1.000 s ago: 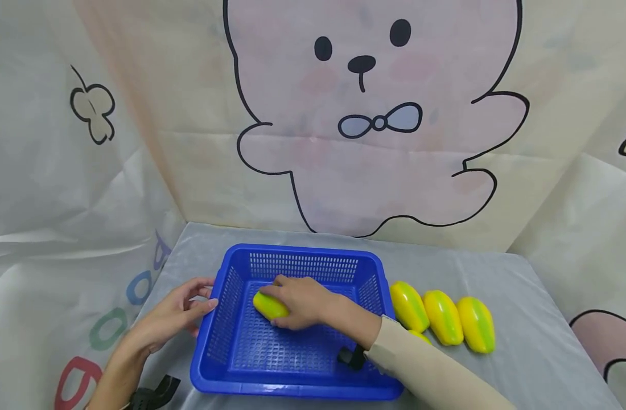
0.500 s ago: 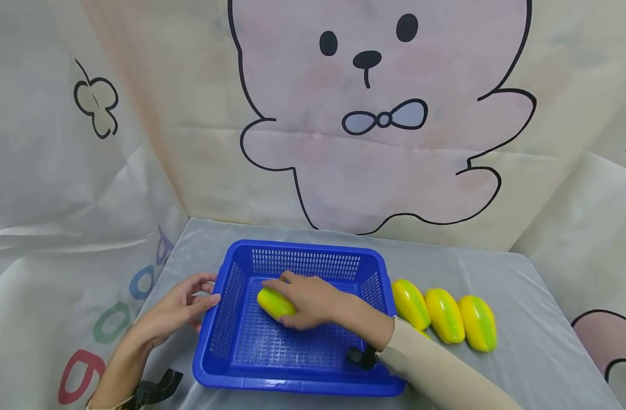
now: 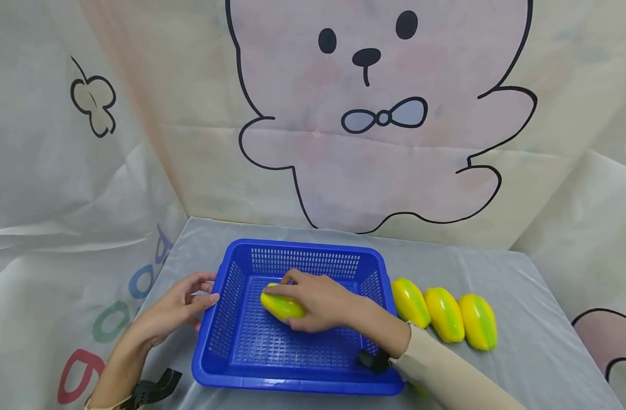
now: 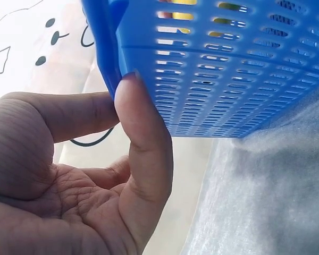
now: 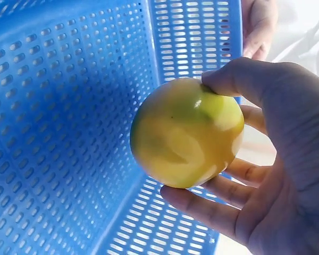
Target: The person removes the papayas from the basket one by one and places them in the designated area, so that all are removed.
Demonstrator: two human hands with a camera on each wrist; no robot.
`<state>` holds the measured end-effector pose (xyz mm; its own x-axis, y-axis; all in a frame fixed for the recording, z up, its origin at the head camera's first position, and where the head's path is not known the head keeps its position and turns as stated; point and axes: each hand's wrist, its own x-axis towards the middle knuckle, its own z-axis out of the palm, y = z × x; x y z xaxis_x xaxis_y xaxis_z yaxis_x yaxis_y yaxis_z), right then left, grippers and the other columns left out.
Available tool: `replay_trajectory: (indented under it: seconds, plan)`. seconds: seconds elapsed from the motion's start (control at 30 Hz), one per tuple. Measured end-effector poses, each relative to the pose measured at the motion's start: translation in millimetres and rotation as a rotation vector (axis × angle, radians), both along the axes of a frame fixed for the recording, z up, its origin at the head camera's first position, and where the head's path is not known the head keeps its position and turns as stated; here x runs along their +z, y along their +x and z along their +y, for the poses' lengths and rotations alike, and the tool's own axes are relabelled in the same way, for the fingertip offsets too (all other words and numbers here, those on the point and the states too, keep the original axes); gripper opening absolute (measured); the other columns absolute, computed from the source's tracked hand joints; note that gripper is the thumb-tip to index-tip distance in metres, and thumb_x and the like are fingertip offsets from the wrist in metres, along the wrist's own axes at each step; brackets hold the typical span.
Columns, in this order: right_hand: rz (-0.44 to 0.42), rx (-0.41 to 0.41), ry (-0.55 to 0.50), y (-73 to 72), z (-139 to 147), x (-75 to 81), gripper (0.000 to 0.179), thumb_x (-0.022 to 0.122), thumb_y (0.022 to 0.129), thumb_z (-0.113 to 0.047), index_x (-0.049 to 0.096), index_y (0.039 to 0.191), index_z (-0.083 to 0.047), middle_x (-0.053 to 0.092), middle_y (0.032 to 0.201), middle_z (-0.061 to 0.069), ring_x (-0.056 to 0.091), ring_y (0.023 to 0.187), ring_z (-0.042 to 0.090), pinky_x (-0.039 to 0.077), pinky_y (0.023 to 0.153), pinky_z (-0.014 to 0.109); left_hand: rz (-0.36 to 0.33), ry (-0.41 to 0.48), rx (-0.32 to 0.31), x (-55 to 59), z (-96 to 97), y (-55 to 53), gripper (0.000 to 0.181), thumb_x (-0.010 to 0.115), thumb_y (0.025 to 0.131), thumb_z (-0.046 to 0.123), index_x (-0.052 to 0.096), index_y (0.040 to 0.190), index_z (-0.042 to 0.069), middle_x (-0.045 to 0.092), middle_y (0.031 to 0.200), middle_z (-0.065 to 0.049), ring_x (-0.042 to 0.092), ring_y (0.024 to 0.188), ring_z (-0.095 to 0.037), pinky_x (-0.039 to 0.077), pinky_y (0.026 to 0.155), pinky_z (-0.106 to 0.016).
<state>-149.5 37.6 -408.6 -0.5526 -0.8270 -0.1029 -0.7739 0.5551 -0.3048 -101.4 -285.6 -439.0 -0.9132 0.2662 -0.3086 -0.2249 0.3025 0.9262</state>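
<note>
My right hand (image 3: pixel 318 302) grips a glossy yellow-and-green papaya (image 3: pixel 282 303) inside the blue plastic basket (image 3: pixel 297 385). In the right wrist view the rounded end of the papaya (image 5: pixel 186 135) faces the camera, with the thumb on one side and fingers round the other. Whether it touches the basket floor I cannot tell. My left hand (image 3: pixel 177 304) is at the basket's left side. Seen from the left wrist, its thumb and index finger pinch the basket rim (image 4: pixel 103 48); the other fingers stay off the basket.
Right of the basket, three similar papayas (image 3: pixel 446 315) lie side by side on the grey cloth-covered table (image 3: pixel 523 290). Part of another shows beside the right sleeve (image 3: pixel 436 364). Printed fabric walls (image 3: pixel 384 171) enclose the back and sides.
My right hand and the papaya have shifted a little to the right inside the basket. The right sleeve now covers more of the papaya beside it. The left hand keeps its place at the rim.
</note>
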Motion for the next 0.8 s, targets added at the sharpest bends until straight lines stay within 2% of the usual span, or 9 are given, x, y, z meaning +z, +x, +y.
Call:
replay_trajectory:
  seconds: [0.5, 0.8]
  plan:
    - [-0.019, -0.063, -0.059, 3.6, 19, 15.7, 0.063, 0.068, 0.092, -0.042, 0.044, 0.15, -0.041, 0.055, 0.136, -0.001, 0.056, 0.097, 0.009, 0.05, 0.077, 0.018, 0.001, 0.003, -0.016, -3.8, 4.5, -2.7, 0.063, 0.064, 0.099, 0.026, 0.034, 0.147, -0.001, 0.053, 0.128, -0.028, 0.07, 0.086, -0.022, 0.061, 0.06, -0.038]
    - [-0.017, -0.08, -0.101, 9.2, 31, 18.5, 0.064, 0.065, 0.094, -0.043, 0.039, 0.152, -0.042, 0.053, 0.139, -0.003, 0.055, 0.099, 0.008, 0.05, 0.079, 0.019, 0.044, -0.004, -0.021, -0.3, 2.7, -1.0, 0.062, 0.061, 0.101, 0.023, 0.032, 0.148, -0.003, 0.053, 0.128, -0.03, 0.068, 0.085, -0.017, 0.06, 0.058, -0.039]
